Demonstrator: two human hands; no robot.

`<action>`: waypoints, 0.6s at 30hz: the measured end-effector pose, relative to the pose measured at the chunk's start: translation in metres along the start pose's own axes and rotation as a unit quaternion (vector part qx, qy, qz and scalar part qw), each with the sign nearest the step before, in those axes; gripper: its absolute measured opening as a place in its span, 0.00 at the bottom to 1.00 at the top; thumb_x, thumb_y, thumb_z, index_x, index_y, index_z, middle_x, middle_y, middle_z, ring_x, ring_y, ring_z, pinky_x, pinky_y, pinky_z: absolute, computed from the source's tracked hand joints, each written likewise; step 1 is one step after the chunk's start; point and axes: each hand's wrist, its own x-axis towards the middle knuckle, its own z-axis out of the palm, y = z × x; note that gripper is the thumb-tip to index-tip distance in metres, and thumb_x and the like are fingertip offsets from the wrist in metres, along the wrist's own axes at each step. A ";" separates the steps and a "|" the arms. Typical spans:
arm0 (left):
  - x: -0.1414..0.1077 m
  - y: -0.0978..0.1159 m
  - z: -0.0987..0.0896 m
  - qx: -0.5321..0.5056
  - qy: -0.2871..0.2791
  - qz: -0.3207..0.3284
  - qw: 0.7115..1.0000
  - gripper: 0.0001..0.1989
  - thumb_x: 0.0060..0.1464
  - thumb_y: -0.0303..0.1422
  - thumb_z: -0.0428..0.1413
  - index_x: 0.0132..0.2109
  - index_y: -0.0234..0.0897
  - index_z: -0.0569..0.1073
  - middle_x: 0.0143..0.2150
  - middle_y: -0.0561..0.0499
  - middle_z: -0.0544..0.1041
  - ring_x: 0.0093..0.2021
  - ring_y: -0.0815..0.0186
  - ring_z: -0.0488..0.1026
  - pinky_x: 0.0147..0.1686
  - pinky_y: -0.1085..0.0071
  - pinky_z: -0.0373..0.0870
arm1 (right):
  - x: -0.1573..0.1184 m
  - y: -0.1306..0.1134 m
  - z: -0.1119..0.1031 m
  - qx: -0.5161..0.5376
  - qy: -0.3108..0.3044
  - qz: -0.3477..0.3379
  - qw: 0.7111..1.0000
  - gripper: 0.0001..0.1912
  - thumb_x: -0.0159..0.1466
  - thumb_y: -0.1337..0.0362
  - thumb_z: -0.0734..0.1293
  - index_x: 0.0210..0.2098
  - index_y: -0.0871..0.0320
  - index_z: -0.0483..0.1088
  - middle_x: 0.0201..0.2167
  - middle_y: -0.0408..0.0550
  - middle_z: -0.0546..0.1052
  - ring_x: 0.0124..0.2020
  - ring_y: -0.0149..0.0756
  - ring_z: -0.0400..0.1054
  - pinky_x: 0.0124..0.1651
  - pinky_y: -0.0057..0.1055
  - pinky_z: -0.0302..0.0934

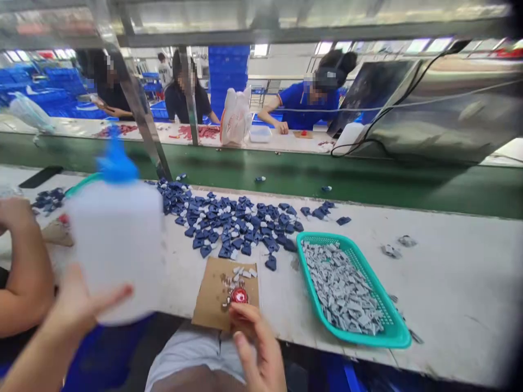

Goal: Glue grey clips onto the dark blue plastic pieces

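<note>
My left hand (84, 305) grips a white plastic bottle (116, 245) with a blue nozzle cap, its thumb lying across the bottle's lower front. The bottle is raised at the left and blurred by motion. Beside a small red round cap (239, 295), my right hand (259, 343) is half curled, thumb and index finger apart, with nothing visible between them. I cannot tell whether a fingertip touches the cap. Under the cap lies a piece of cardboard (206, 296), stained and wet-looking, with several small light-grey pieces (245, 273) on it.
A pile of dark blue parts (245, 223) with white tips spreads behind the cardboard. To the right stands a green basket (398, 337) of small grey pieces. Another person's arm (30, 267) is at far left. A green strip (286, 182) and metal post (143, 120) lie beyond; people sit opposite.
</note>
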 end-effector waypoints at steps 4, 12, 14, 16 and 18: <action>-0.079 -0.053 0.026 -0.073 -0.269 -0.105 0.955 0.35 0.35 0.51 0.69 0.52 0.45 0.79 0.44 0.47 0.84 0.43 0.45 0.79 0.45 0.54 0.77 | -0.038 0.006 0.035 0.224 -0.134 0.132 0.956 0.38 0.59 0.38 0.69 0.61 0.54 0.68 0.53 0.58 0.78 0.51 0.49 0.76 0.51 0.42 0.72; -0.093 -0.067 0.034 -0.107 -0.458 -0.232 0.851 0.41 0.42 0.46 0.69 0.63 0.39 0.70 0.57 0.43 0.77 0.56 0.46 0.73 0.56 0.54 0.68 | -0.078 0.016 0.059 0.321 -0.048 0.312 0.893 0.32 0.52 0.41 0.75 0.49 0.54 0.75 0.47 0.54 0.83 0.51 0.55 0.76 0.56 0.49 0.68; -0.087 -0.066 0.033 -0.110 -0.482 -0.237 0.836 0.40 0.43 0.45 0.69 0.62 0.40 0.71 0.56 0.44 0.77 0.55 0.47 0.73 0.55 0.56 0.68 | -0.081 0.017 0.060 0.345 -0.030 0.323 0.881 0.30 0.52 0.42 0.76 0.47 0.53 0.75 0.46 0.53 0.83 0.51 0.55 0.76 0.56 0.50 0.68; -0.083 -0.063 0.035 -0.121 -0.510 -0.235 0.818 0.37 0.44 0.45 0.68 0.61 0.40 0.72 0.54 0.45 0.78 0.52 0.49 0.74 0.52 0.59 0.69 | -0.082 0.017 0.061 0.347 -0.030 0.327 0.878 0.30 0.52 0.41 0.76 0.47 0.51 0.76 0.46 0.51 0.83 0.51 0.55 0.76 0.56 0.50 0.68; -0.079 -0.059 0.037 -0.128 -0.530 -0.241 0.803 0.35 0.46 0.45 0.67 0.60 0.41 0.73 0.52 0.46 0.79 0.49 0.51 0.75 0.48 0.62 0.70 | -0.082 0.017 0.061 0.340 -0.033 0.334 0.879 0.29 0.52 0.40 0.75 0.47 0.49 0.76 0.46 0.49 0.83 0.51 0.54 0.76 0.56 0.50 0.67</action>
